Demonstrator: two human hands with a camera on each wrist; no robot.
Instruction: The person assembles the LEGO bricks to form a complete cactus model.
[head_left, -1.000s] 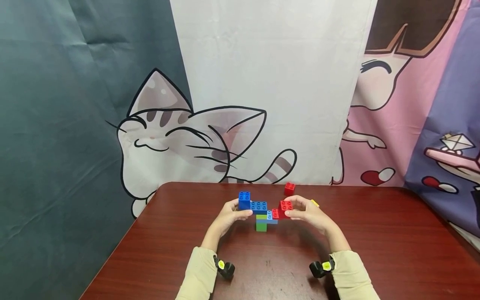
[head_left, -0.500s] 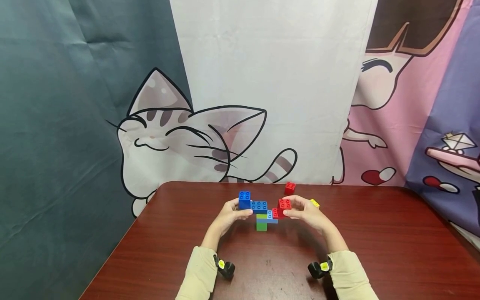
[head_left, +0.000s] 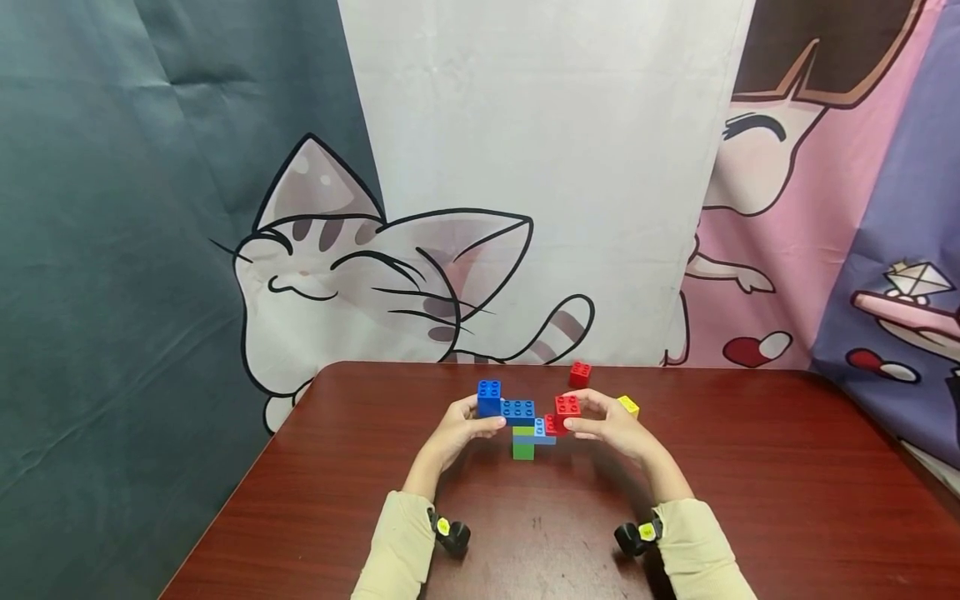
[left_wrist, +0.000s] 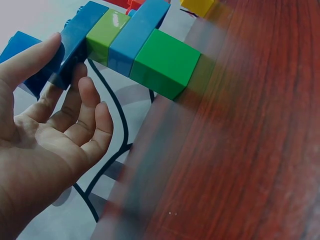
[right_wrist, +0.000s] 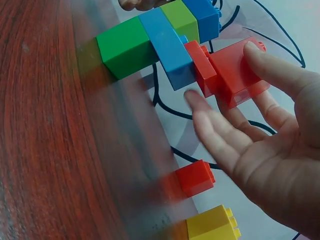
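Two hands on one brick build, mid-table, clock read from the build's light-green brick (head_left: 523, 432) in the head view. Left hand (head_left: 455, 433) at 9 o'clock: thumb and fingers pinch the blue end, where a tall blue block (head_left: 489, 404) stands at the 9 o'clock end of a long blue brick (head_left: 518, 412); the remaining fingers spread loosely beneath, per left wrist view. Right hand (head_left: 618, 429) at 3 o'clock: thumb and fingers pinch a tall red block (head_left: 567, 407), index raised or not, cannot tell. Stack below the long blue brick, downward: light-green brick, light-blue brick (head_left: 544, 440), dark-green block (head_left: 523, 452); foot meets its own reflection on the glossy table (head_left: 540, 533). Light-blue brick juts toward 3 o'clock; a small red brick (head_left: 551, 426) sits on that end, touching the tall red block. How firmly the red pieces are seated, cannot tell. Loose pieces: red cube (head_left: 580, 374) between 1 and 2 o'clock, near the far edge; yellow brick (head_left: 628, 406) just short of 3 o'clock, beyond the right hand, partly hidden by it. Cartoon cat (head_left: 300, 333) on the backdrop at 10 o'clock.
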